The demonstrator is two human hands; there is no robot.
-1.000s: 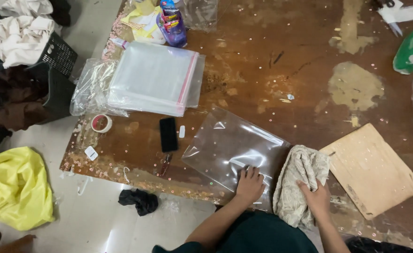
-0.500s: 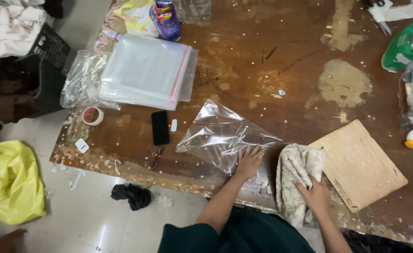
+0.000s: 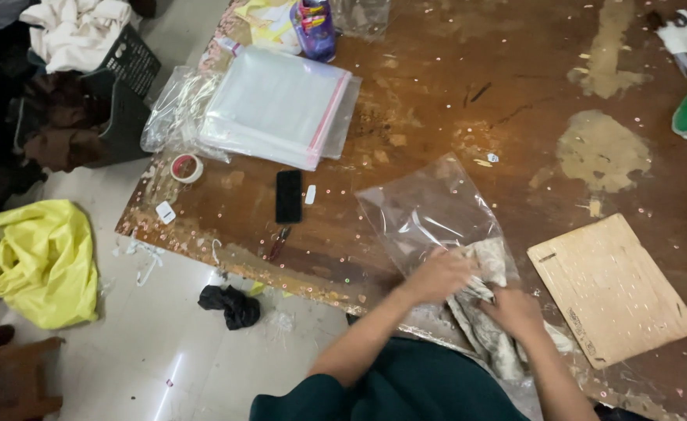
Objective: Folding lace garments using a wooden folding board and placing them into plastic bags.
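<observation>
Broad, scarred brown wooden table [image 3: 468, 86], flecked with pale patches. On it, a thick stack of clear zip bags [image 3: 281, 105]; a flat tan board [image 3: 612, 288] at the near right edge. Crinkled transparent plastic bag [image 3: 429, 206] near the front edge, over a mottled grey cloth [image 3: 488, 312]. Left hand [image 3: 441, 274] clenched on bag and cloth; right hand [image 3: 519, 312] pinching the cloth.

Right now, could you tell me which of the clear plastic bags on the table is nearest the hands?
The single clear bag lying flat beside the patterned cloth, its near edge at the left hand. The others sit in a pink-edged stack farther up the table.
</observation>
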